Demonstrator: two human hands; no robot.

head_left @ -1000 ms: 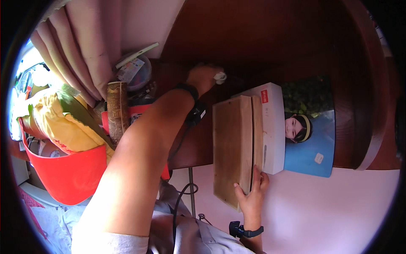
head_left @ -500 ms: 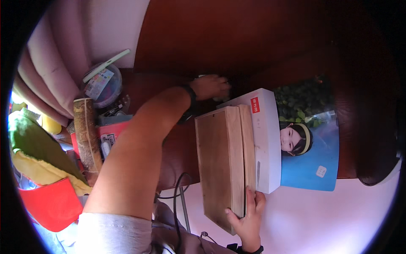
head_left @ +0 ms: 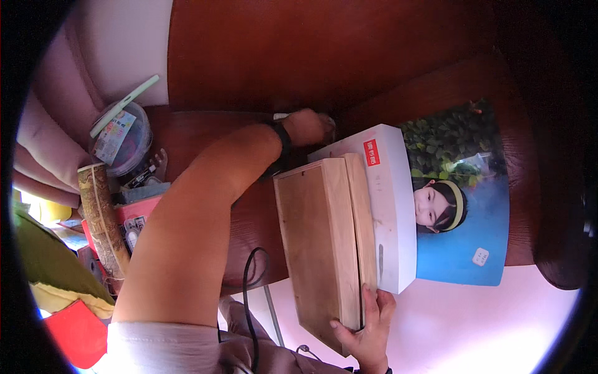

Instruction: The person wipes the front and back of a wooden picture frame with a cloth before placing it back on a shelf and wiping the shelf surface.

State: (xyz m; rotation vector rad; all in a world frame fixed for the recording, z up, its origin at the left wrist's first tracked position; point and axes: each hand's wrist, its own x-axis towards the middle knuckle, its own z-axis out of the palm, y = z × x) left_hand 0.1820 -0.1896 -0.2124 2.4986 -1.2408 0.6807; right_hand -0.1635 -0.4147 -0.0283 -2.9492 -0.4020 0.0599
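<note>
At the near end of a wooden box [head_left: 311, 243], my right hand [head_left: 367, 327] has its thumb on one side and its fingers on the other, gripping it. The box's lid edge is slightly parted along one side. My left hand [head_left: 306, 128] reaches across to the far side, fingers curled in beside the far end of a white box [head_left: 395, 206]. Something pale shows at its edges, too hidden to name. The white box, with a red label, stands against the wooden box. Behind it lies a large photo print [head_left: 464, 206] with leaves, a pictured person and a blue area.
Everything rests on a dark red-brown leather-like seat [head_left: 249, 249] with a tall back [head_left: 324, 56]. At left are a round clear tub [head_left: 131, 143], a pale green stick-like thing [head_left: 124, 106], a bark-covered log [head_left: 99, 206] and a red cloth [head_left: 78, 333]. A black cable [head_left: 249, 299] hangs near my body.
The view has shifted a little, so the objects at left sit farther left. My left hand has edged slightly along the seat's back; my right hand keeps its grip on the wooden box.
</note>
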